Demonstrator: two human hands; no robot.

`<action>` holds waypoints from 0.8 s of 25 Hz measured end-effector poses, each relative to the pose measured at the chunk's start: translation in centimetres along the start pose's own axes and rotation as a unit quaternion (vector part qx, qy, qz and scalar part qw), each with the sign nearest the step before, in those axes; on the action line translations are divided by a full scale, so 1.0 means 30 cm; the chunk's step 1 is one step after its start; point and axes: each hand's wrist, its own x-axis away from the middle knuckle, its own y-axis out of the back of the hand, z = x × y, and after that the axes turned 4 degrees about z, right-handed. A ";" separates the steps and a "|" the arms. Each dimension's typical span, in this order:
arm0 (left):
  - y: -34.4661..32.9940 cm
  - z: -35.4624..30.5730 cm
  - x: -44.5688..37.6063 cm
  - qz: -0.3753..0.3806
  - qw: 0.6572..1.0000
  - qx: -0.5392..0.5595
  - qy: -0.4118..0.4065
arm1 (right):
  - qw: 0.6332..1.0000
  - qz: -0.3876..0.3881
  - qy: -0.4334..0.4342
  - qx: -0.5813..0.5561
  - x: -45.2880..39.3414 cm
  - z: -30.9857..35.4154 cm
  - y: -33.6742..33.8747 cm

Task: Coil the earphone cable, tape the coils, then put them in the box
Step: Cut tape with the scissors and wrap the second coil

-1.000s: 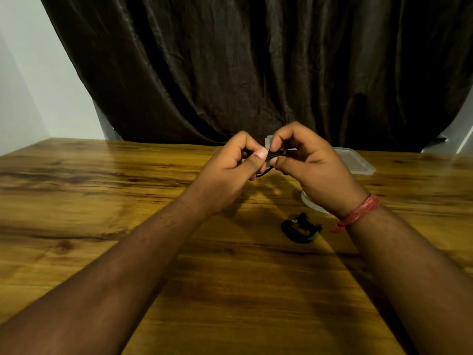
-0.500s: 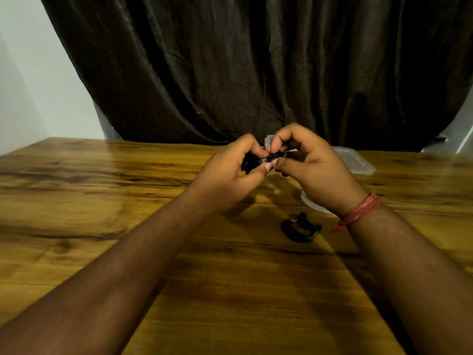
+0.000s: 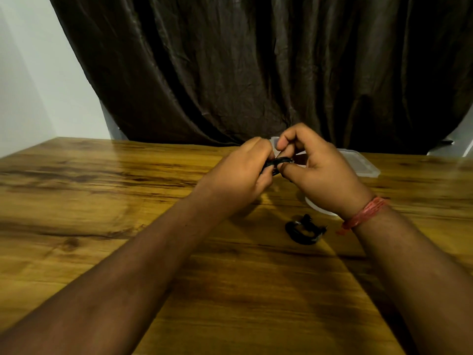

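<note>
Work looks midway: one bundled coil [image 3: 304,230] lies on the bench [image 3: 102,201], while left hand [image 3: 238,180] and right hand [image 3: 317,172] both pinch a second earphone cable [image 3: 277,162] before the box [image 3: 358,162].

Left hand [image 3: 239,175], right hand [image 3: 316,170]: both pinching.
</note>
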 end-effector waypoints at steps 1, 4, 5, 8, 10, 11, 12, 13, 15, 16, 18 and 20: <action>-0.002 -0.003 0.000 0.001 1.000 -0.014 -0.006 | 1.000 -0.007 0.000 0.014 0.000 0.003 -0.003; -0.005 -0.004 0.002 -0.004 0.999 -0.044 -0.015 | 0.999 -0.014 0.002 0.035 -0.001 0.016 -0.013; -0.005 -0.005 0.004 -0.006 0.999 -0.047 -0.013 | 0.999 -0.015 0.001 0.036 -0.002 0.019 -0.018; -0.005 -0.012 0.011 -0.014 0.998 -0.053 -0.009 | 0.999 -0.012 -0.018 0.029 -0.003 0.024 -0.026; 0.000 -0.013 0.016 -0.021 0.998 -0.062 -0.009 | 0.998 0.001 -0.048 -0.028 -0.004 0.030 -0.024; 0.005 -0.013 0.018 -0.025 0.998 -0.065 -0.008 | 0.993 0.011 -0.076 -0.092 -0.004 0.033 -0.020; 0.010 -0.012 0.020 -0.028 0.997 -0.068 -0.005 | 0.979 0.019 -0.112 -0.170 -0.006 0.035 -0.016; 0.015 -0.013 0.022 -0.030 0.997 -0.071 -0.002 | 0.956 0.024 -0.152 -0.249 -0.008 0.035 -0.013; 0.023 -0.017 0.025 -0.028 0.996 -0.081 -0.011 | 0.914 0.025 -0.206 -0.347 -0.013 0.027 -0.006; 0.026 -0.021 0.027 -0.023 0.996 -0.088 -0.024 | 0.904 0.028 -0.218 -0.366 -0.014 0.020 -0.006; 0.027 -0.024 0.031 -0.008 0.993 -0.101 -0.055 | 0.895 0.037 -0.233 -0.379 -0.012 0.007 -0.006; 0.026 -0.023 0.036 0.011 0.990 -0.119 -0.074 | 0.881 0.056 -0.255 -0.394 -0.007 -0.004 0.000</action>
